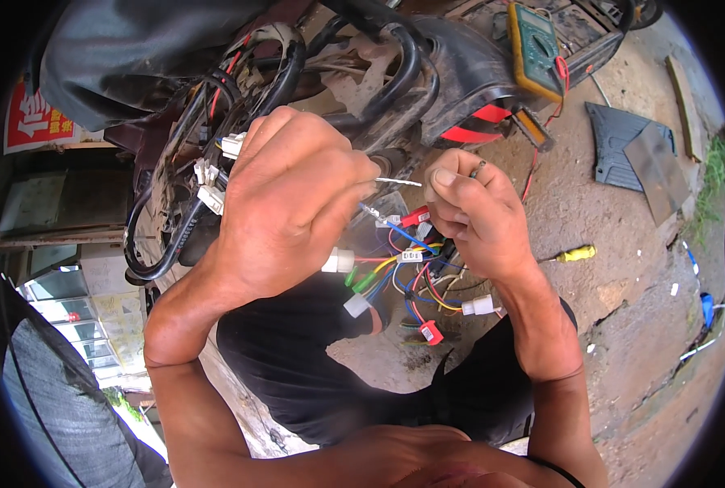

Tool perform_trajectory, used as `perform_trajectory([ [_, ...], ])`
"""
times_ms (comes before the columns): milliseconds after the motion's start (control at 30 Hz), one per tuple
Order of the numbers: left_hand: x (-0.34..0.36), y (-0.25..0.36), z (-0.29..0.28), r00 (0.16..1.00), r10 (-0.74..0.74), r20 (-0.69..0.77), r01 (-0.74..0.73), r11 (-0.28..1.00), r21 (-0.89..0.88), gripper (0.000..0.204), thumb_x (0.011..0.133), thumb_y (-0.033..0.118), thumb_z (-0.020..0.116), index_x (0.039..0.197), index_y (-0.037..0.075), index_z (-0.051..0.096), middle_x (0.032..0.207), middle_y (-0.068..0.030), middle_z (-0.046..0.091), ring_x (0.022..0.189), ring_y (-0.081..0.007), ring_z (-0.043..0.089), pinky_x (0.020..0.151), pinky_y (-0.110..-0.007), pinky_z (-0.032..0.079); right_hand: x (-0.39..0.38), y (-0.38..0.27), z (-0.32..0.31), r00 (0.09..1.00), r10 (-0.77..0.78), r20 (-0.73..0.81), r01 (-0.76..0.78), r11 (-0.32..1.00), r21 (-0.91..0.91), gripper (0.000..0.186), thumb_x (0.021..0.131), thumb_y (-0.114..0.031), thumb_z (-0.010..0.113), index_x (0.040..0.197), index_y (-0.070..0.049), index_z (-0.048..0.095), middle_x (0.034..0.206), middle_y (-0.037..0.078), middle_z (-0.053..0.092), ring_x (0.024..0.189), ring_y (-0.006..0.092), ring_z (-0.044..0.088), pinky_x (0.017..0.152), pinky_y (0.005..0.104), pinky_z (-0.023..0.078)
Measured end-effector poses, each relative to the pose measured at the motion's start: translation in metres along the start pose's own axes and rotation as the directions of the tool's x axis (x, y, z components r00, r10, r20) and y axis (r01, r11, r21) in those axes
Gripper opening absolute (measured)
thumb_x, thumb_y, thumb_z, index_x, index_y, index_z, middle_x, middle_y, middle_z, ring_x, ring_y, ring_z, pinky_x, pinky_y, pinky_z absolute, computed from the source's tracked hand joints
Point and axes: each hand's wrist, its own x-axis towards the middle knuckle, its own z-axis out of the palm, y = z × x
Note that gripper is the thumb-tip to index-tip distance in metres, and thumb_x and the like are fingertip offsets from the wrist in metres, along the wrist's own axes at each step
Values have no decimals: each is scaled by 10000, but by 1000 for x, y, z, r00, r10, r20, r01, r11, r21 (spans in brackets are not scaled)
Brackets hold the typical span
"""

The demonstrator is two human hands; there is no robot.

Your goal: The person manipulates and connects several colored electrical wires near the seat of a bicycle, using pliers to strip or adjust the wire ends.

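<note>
1. There were two hands, and one white wire (399,182) in the space between them, up above a bunch of wires (423,268).
2. The left hand (297,187) was closed, back side up. Its fingertips pinched the white wire, and the wire poked out to the right.
3. The right hand (472,207) had its fingers bent in and its thumb close to the first finger. The wire's tip was just beside that thumb. I could not tell if this hand gripped anything.
4. One small dark thing (478,169) showed at the right hand's bent fingers, too tiny to name.
5. In and around the bunch were two red plugs (430,332), two green ends (364,282) and at least three pale plugs (478,305).
6. At least three more white plugs (210,198) sat just left of the left hand.
7. One meter (535,50) leaned up at the top right, on the bike (468,73).
8. One yellow tool (576,254) lay on the ground (606,301), right of the right arm.
9. Two flat sheets (659,172) lay farther right, one partly over the other.
</note>
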Motion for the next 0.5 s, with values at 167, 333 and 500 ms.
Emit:
perform_trajectory([
  [167, 0, -2, 2, 1000, -7, 13, 7, 1000, -5, 223, 767, -70, 802, 971, 8, 758, 905, -95, 656, 837, -270, 626, 747, -365, 509, 1, 8, -10, 993, -40, 114, 27, 994, 108, 311, 1012, -109, 492, 1217, 59, 654, 772, -23, 524, 665, 61, 419, 604, 241, 354],
  [333, 3, -3, 4, 998, -58, 4, 58, 995, -84, 198, 786, -65, 786, 971, -2, 755, 909, -106, 665, 843, -270, 643, 753, -364, 517, -4, 8, -4, 980, -165, 115, 194, 922, -335, 411, 1033, -47, 436, 1390, 72, 600, 832, 47, 624, 709, 137, 529, 685, 295, 477],
  [500, 4, -3, 1, 997, -60, 53, 62, 997, -48, 197, 787, -65, 779, 973, -6, 754, 902, -114, 675, 832, -277, 654, 763, -366, 523, -7, 4, 6, 977, -164, 138, 213, 793, -571, 374, 1040, -45, 487, 1374, 97, 580, 877, 122, 718, 718, 184, 645, 703, 349, 550],
])
